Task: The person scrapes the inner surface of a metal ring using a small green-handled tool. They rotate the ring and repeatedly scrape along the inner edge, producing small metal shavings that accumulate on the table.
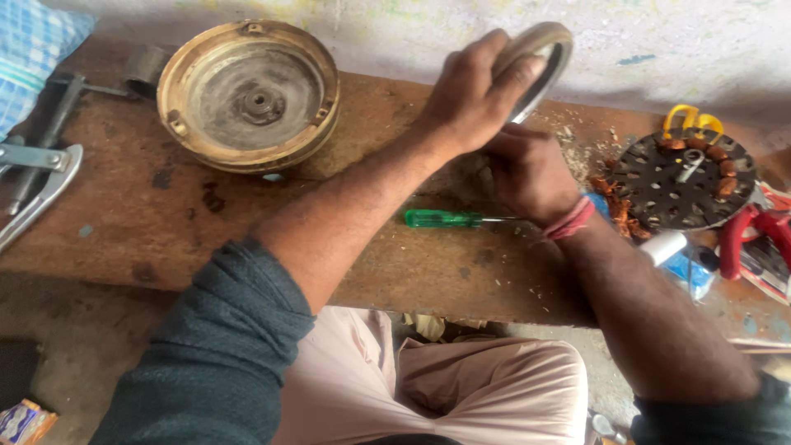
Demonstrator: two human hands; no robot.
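Note:
My left hand [471, 91] grips the rim of a round metal housing cover [544, 51], held tilted on edge over the wooden bench [148, 214]. My right hand [527, 175] sits just below it, fingers curled under the cover's lower edge; what it grips is hidden. A green-handled screwdriver [445, 218] lies flat on the bench beside my right wrist, its shaft pointing at the wrist. A second, larger round cover [249, 95] lies dish-side up at the back left.
A dark slotted motor core with copper windings [680, 180] lies at the right, with a yellow piece behind it. Red-handled pliers [746, 239] and a white tube [663, 247] lie near it. A metal tool [37, 185] rests at the left edge.

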